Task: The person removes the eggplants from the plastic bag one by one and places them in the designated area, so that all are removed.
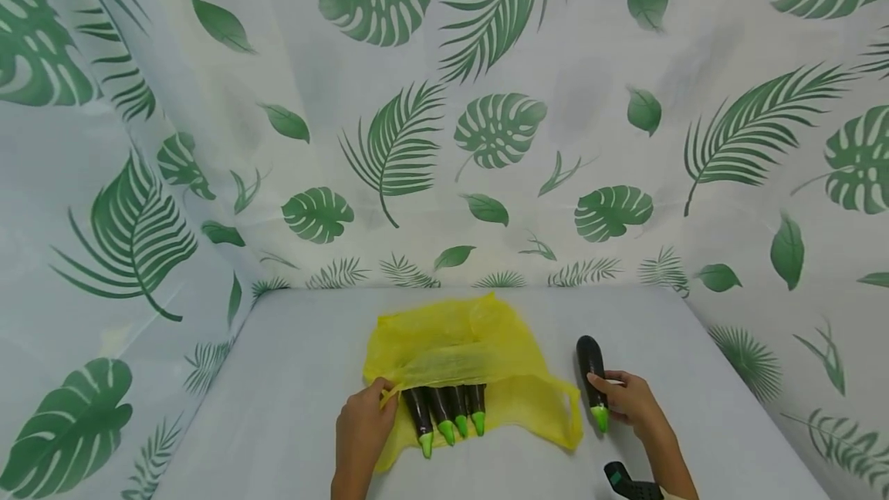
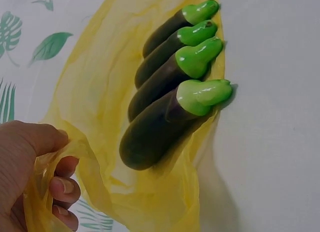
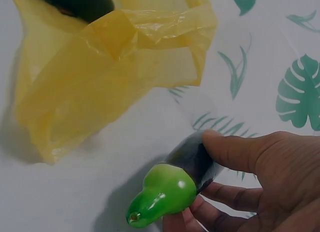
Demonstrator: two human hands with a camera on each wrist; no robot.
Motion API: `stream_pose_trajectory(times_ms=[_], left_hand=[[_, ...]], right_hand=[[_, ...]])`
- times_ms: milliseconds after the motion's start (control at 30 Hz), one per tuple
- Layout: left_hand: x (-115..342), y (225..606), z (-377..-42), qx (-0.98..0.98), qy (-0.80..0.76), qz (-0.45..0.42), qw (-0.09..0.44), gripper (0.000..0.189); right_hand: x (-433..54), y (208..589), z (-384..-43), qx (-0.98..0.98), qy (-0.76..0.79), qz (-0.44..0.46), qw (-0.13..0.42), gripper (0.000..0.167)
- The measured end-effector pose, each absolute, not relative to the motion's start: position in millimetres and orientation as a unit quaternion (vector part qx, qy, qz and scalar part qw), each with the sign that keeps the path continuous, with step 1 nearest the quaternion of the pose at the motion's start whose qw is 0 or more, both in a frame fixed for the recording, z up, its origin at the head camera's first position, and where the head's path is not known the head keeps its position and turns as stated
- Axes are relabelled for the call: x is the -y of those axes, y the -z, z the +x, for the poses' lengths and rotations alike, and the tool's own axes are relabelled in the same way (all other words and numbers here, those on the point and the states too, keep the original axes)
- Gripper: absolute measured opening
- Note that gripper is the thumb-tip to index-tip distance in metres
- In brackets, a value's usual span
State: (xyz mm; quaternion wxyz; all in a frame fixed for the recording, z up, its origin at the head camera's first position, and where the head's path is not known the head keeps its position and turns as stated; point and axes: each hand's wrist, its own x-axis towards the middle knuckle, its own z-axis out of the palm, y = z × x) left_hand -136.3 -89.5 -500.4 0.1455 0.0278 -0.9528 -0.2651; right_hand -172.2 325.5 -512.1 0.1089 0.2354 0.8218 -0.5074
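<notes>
A yellow plastic bag (image 1: 451,330) lies spread on the table with several dark eggplants (image 2: 155,127) side by side in its mouth, their green stem ends poking out toward the person. My left hand (image 1: 364,427) grips the bag's left handle; in the left wrist view that hand (image 2: 40,172) has thumb and fingers curled round the film. To the right of the bag, my right hand (image 1: 632,400) holds a single eggplant (image 1: 591,365) between thumb and fingers. Its green cap (image 3: 167,192) faces the right wrist camera. The far ends of the bagged eggplants are hidden under the film.
The white tabletop (image 1: 278,376) runs back to a white curtain (image 1: 417,176) printed with green leaves, which also closes off both sides. A black wrist device (image 1: 628,481) sits by the right forearm. The bag's right handle (image 1: 575,419) lies loose near the single eggplant.
</notes>
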Motion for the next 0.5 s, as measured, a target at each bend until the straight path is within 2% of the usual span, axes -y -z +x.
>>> stream_pose_trajectory(times_ms=[133,500], left_hand=[[91.4,503.7,-133.3,0.955,0.261,0.031,0.136,0.01],[90.6,503.9,-141.5,0.951,0.269,0.031,0.152,0.009]], right_hand=[[-321.4,522.4,-170.8,-0.818,0.505,0.252,0.112,0.084],[-320.1,527.7,-185.1,-0.825,0.491,0.254,0.115,0.087]])
